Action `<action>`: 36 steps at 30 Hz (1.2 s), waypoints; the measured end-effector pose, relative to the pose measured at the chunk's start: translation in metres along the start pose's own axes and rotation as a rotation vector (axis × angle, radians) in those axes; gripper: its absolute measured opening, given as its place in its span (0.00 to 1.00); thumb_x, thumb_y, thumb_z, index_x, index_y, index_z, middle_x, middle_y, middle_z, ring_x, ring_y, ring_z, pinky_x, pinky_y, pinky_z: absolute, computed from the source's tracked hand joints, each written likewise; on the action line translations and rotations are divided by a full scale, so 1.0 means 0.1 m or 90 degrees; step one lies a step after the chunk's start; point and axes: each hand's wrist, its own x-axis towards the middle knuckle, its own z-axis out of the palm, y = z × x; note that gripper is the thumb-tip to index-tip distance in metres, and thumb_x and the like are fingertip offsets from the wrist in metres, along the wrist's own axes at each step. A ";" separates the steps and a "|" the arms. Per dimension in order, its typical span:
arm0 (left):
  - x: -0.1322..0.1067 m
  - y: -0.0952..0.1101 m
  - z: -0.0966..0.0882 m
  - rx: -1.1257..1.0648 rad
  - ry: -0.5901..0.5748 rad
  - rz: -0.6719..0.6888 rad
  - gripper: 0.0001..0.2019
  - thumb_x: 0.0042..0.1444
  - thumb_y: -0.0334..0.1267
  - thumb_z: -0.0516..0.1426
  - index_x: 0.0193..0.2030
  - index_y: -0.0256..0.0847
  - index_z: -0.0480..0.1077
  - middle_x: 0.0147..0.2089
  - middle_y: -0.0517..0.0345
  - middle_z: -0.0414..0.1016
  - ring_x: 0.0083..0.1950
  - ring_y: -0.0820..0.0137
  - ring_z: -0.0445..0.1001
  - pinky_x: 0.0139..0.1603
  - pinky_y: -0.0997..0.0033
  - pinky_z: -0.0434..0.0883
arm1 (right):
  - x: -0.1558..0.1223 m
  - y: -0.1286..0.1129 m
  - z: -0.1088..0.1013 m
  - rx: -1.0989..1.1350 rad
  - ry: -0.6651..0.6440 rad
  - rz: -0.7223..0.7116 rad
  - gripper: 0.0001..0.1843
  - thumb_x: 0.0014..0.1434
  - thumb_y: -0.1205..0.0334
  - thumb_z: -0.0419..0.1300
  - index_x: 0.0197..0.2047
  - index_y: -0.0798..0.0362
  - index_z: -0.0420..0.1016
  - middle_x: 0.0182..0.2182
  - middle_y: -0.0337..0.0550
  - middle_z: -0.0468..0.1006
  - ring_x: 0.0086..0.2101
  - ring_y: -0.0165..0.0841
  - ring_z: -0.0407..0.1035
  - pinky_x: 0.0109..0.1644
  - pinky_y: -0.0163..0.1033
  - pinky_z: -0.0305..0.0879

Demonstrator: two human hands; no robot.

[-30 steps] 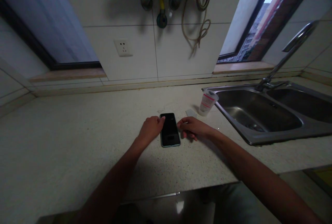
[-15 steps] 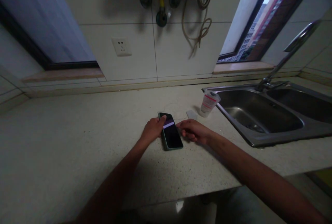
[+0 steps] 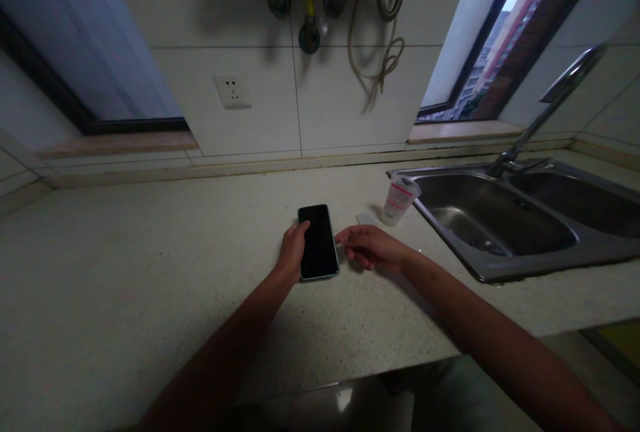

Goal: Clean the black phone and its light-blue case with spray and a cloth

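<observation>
Phone shifted slightly left, squarer now. On or just above bench; left hand grips left edge, right hand curled by right edge, hold unclear. Likely light, stiff, slick, screen fragile; best held by long edges.

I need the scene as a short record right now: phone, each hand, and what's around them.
phone: screen up, dark; whether it lies flat is unclear
left hand: holds phone's left side, thumb over screen, fingers hidden
right hand: fingers curled, at phone's right edge; contact unclear
sink: two basins, at right
cup: upright, red print, left of sink
pale piece: flat, between right hand and cup
socket: on wall, behind counter
</observation>
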 end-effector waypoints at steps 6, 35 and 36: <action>0.00 0.00 -0.01 0.072 0.070 0.144 0.14 0.50 0.51 0.58 0.33 0.42 0.64 0.27 0.63 0.66 0.27 0.71 0.66 0.30 0.71 0.65 | 0.00 0.11 0.10 -0.076 -0.097 0.036 0.17 0.52 0.55 0.69 0.41 0.55 0.73 0.31 0.38 0.76 0.28 0.29 0.75 0.23 0.31 0.73; -0.07 -0.05 0.04 0.036 0.061 0.217 0.25 0.54 0.65 0.55 0.33 0.41 0.65 0.29 0.61 0.66 0.28 0.72 0.64 0.29 0.71 0.63 | 0.07 0.26 0.24 -0.068 -0.068 -0.044 0.19 0.45 0.67 0.62 0.43 0.55 0.69 0.29 0.38 0.80 0.25 0.28 0.76 0.30 0.31 0.72; -0.07 -0.06 0.04 0.038 0.066 0.227 0.25 0.54 0.65 0.55 0.33 0.41 0.65 0.29 0.61 0.66 0.28 0.72 0.64 0.29 0.71 0.63 | 0.07 0.25 0.24 -0.068 -0.076 -0.049 0.19 0.44 0.67 0.62 0.42 0.55 0.69 0.29 0.38 0.80 0.25 0.28 0.76 0.30 0.31 0.72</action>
